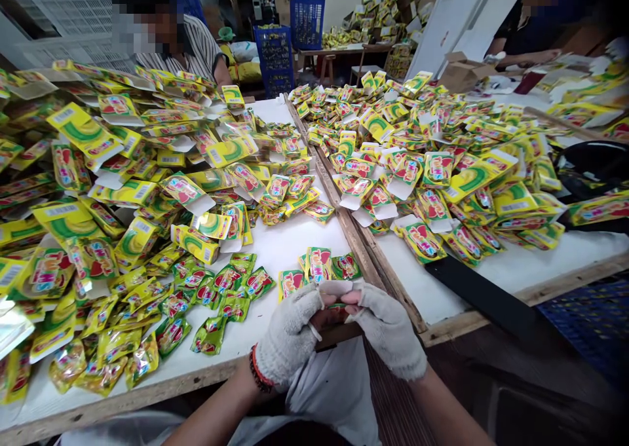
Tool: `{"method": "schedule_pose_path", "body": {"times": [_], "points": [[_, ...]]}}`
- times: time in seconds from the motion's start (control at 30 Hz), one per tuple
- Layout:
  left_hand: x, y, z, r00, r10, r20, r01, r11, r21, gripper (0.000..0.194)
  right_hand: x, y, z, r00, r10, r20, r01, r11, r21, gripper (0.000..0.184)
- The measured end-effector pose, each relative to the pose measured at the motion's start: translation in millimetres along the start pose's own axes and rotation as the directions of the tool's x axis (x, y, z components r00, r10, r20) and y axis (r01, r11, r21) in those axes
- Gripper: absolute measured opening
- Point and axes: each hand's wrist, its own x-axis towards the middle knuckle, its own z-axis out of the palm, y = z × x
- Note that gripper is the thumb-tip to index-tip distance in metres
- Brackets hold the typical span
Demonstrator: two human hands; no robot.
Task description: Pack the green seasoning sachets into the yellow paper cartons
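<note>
My left hand [291, 328] and my right hand [389, 334], both in white knitted gloves with bare fingertips, meet at the table's front edge. Between their closed fingers is a small carton with a white flap [337, 287]; most of it is hidden by the gloves. Just beyond the fingers lie a few yellow and green pieces with a red heart print [318, 264]. To the left of my left hand are loose green sachets [228, 280], several of them lying flat on the white tabletop [260, 244]. Yellow sachets [118, 346] lie farther left.
Printed yellow cartons [137, 240] pile high on the left; another heap [427, 171] spreads across the right. A wooden strip [344, 223] divides the tabletop. A dark flat bar [484, 298] juts over the right edge. Co-workers sit at far left and far right. Blue crates [274, 59] stand behind.
</note>
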Motion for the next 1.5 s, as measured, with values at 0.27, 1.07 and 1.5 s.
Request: {"method": "schedule_pose_path", "body": {"times": [0.27, 1.07, 1.5], "points": [[4.7, -3.8, 0.0, 0.974, -0.19, -0.125, 0.147, 0.945, -0.293, 0.035, 12.6, -4.2, 2.3, 0.985, 0.158, 0.07, -0.157, 0.987, -0.024, 0.029], [-10.1, -5.8, 2.5, 0.978, 0.175, -0.111, -0.164, 0.981, 0.106, 0.007, 17.6, -12.6, -7.1, 0.977, -0.124, 0.174, 0.168, 0.95, -0.263, 0.022], [-8.6, 19.9, -7.5, 0.989, -0.144, -0.042, 0.147, 0.983, 0.109, 0.015, 20.9, -29.1, -19.6, 0.947, -0.084, 0.311, 0.16, 0.961, -0.227, 0.022]]}}
